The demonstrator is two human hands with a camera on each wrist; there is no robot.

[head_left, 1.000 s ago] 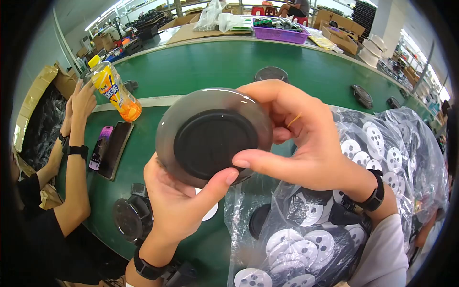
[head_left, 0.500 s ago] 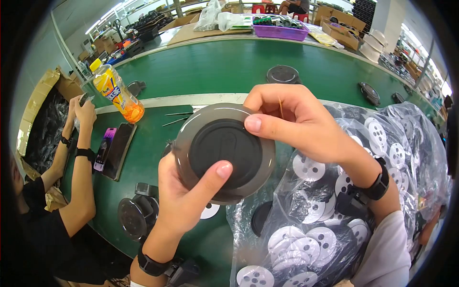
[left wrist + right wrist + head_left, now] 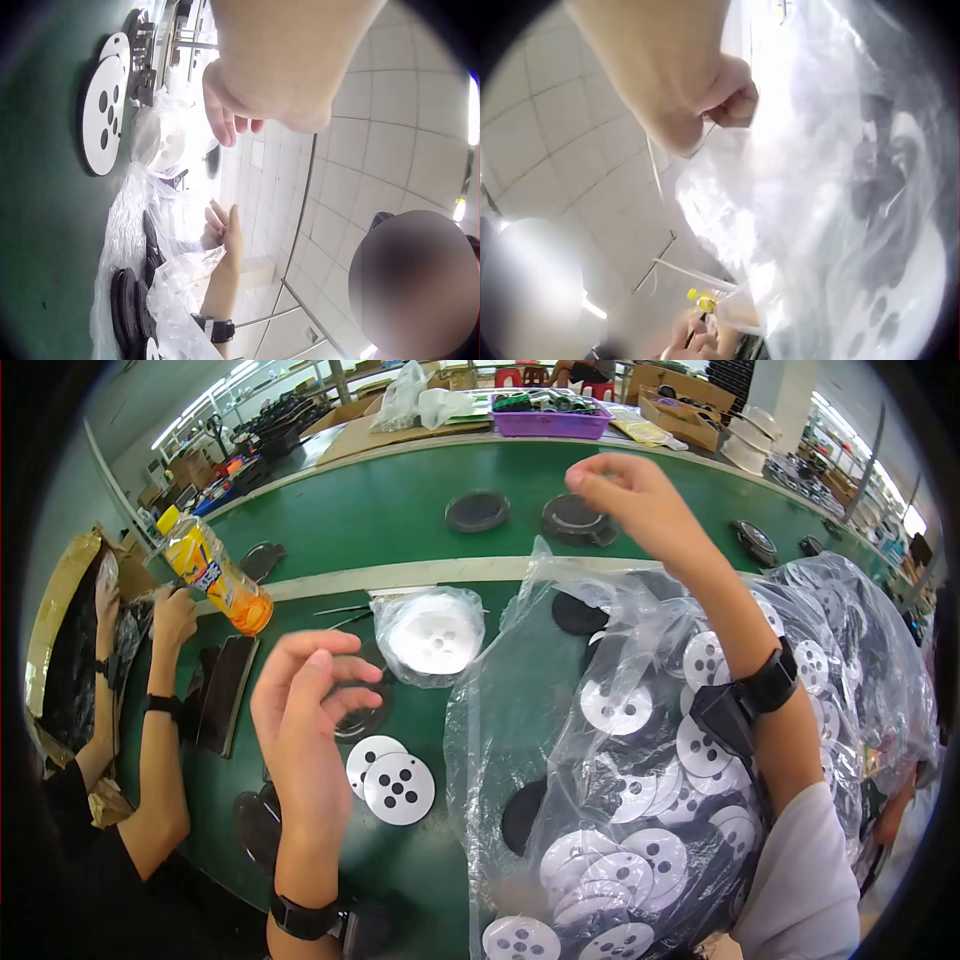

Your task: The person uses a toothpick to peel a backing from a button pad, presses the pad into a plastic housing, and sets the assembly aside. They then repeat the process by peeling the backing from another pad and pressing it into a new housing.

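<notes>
Left hand [image 3: 305,740]: empty, fingers loosely bent, raised beside overlapping white discs [image 3: 399,790]. Right hand [image 3: 645,510]: nothing visible in its loosely curled fingers, reaching over the green bench [image 3: 330,510]. Dark round case [image 3: 575,518]: just below the right fingertips; second case [image 3: 478,511]: to their left. Clear bag [image 3: 505,725]: between and below the hands. Handling, as judged: cases laid flat, rims apart; discs separated singly, by the edge.
</notes>
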